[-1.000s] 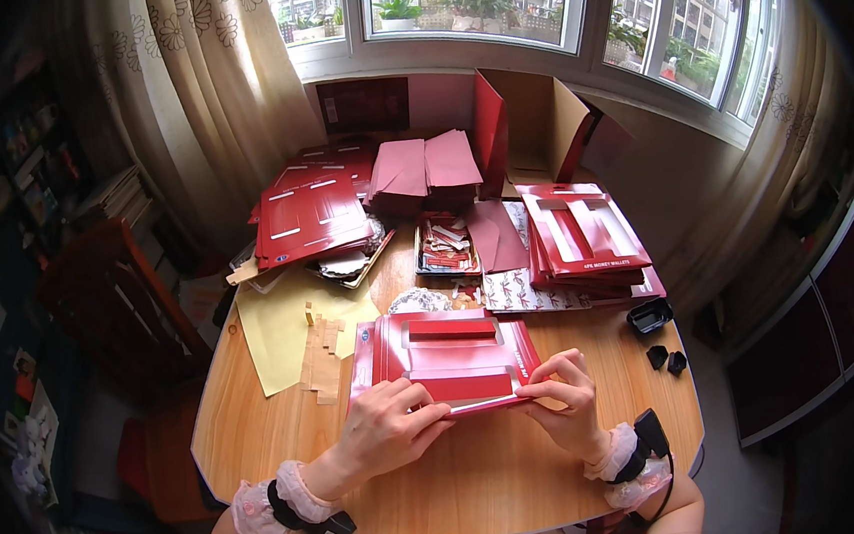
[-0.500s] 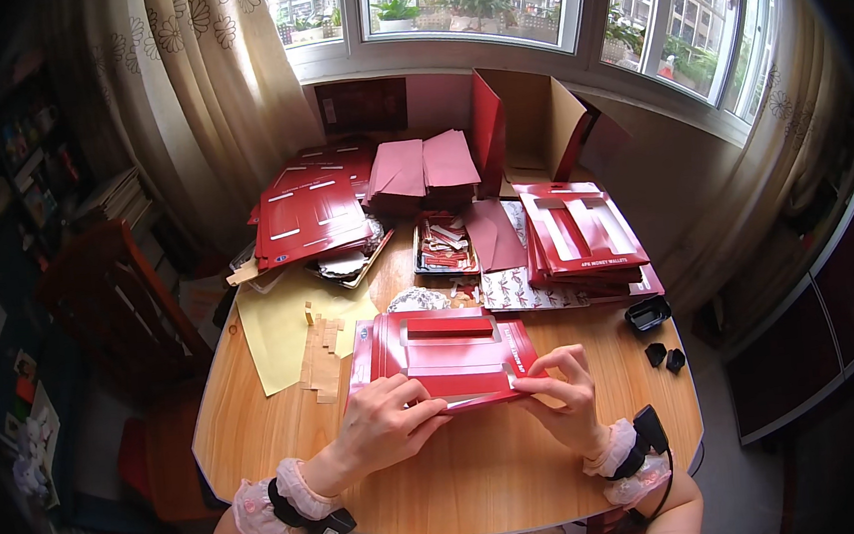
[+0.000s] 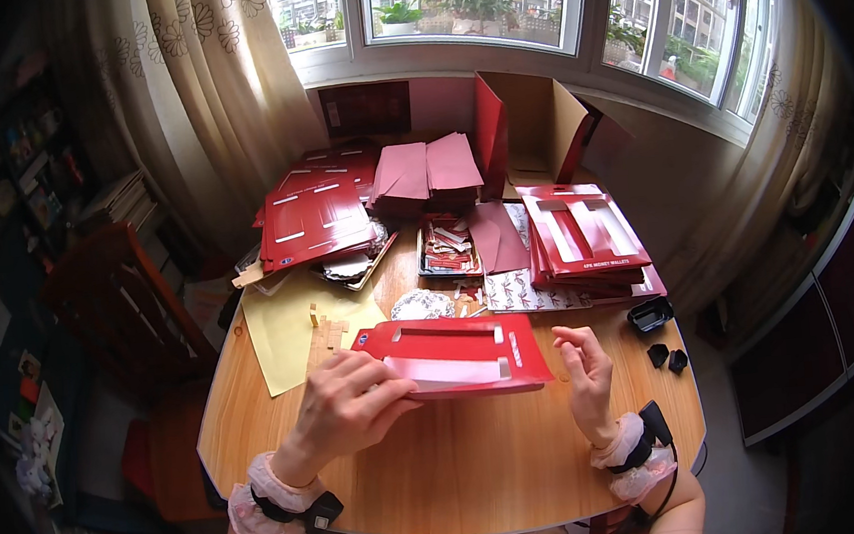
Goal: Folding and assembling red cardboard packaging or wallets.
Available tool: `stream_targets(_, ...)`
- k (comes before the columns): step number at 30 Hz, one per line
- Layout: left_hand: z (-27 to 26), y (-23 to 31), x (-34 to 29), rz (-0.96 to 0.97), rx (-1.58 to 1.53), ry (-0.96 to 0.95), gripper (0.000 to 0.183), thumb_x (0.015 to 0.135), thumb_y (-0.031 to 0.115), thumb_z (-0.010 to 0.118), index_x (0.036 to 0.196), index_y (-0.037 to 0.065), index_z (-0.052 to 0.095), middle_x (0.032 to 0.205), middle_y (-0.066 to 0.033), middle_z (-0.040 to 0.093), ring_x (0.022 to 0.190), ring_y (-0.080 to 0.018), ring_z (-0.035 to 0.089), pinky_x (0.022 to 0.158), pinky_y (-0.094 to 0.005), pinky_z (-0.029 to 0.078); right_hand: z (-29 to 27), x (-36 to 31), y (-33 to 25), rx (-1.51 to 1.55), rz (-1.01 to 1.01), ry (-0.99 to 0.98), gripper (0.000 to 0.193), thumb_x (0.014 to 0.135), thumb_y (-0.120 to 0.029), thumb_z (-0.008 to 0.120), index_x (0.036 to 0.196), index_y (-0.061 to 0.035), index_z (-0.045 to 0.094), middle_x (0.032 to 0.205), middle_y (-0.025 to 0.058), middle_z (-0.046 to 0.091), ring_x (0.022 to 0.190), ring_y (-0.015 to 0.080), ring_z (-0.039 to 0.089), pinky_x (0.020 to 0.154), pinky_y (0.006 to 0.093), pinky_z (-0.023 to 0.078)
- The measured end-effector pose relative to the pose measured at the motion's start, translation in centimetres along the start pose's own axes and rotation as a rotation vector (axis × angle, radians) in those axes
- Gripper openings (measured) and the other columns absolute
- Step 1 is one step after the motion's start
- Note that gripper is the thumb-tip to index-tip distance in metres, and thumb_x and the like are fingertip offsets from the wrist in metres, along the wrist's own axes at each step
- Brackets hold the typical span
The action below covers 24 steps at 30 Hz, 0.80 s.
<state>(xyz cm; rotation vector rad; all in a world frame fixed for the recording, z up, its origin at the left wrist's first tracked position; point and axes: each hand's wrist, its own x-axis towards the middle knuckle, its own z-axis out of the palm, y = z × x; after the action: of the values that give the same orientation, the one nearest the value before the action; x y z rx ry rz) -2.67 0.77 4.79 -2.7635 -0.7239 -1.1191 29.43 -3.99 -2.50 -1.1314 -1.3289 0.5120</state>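
My left hand [image 3: 348, 404] is closed on the left side of a flat red cardboard wallet package [image 3: 428, 337]. The package has two long cut-out windows with white edges, and a pale pink surface shows in the nearer one. It is held above the table, tilted, with its near edge towards me. My right hand [image 3: 586, 375] is just beyond the package's right end, apart from it. Its fingers are loosely bent and nothing shows in them.
Red packages are stacked at the left [image 3: 313, 221] and right [image 3: 585, 229]. Pink envelopes [image 3: 425, 172], a tray of small red-and-white pieces [image 3: 447, 245] and an open box [image 3: 531, 128] stand behind. Yellow paper [image 3: 278, 344] lies left; a black container [image 3: 649, 314] is at right.
My right hand has let go of the package and drawn off to the right. My left hand still grips it; the package is tilted more, and a red strip no longer shows in its far window.
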Motion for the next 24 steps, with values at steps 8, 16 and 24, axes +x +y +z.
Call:
stream_targets(8,-0.4,-2.2,-0.5,-0.019,-0.442,0.043,0.021,0.076,0.023,0.083,0.096,0.017,0.076,0.094,0.0027,0.066,0.096,-0.0200,0.060,0.099,-0.0443,0.044,0.4,-0.5,1.8,0.487,0.272,-0.224,0.078,0.090,-0.006,0.071,0.153,-0.0064,0.025,0.126,0.0066,0.052,0.105,0.0120,0.060,0.097,0.0279,0.051)
stream_targets(16,1.0,-2.1,-0.5,-0.006,-0.518,-0.060,0.024,0.075,0.024,0.080,0.099,0.021,0.078,0.116,-0.0024,0.061,0.118,-0.0277,0.050,0.102,-0.0425,0.043,0.1,0.2,-0.3,0.223,0.102,-0.395,0.064,0.082,-0.007,0.077,0.140,-0.0051,0.050,0.135,0.0110,0.046,0.111,0.0206,0.061,0.092,0.0291,0.052)
stream_targets(24,2.4,-2.0,-0.8,-0.130,-0.293,0.043,0.037,0.077,0.004,0.078,0.111,0.015,0.072,0.116,-0.0052,0.062,0.113,-0.0276,0.057,0.097,-0.0407,0.050,0.0,-0.2,-2.0,-0.165,-0.236,-0.193,0.036,0.078,0.001,0.072,0.113,-0.0021,0.073,0.112,0.0129,0.061,0.104,0.0263,0.066,0.087,0.0312,0.054)
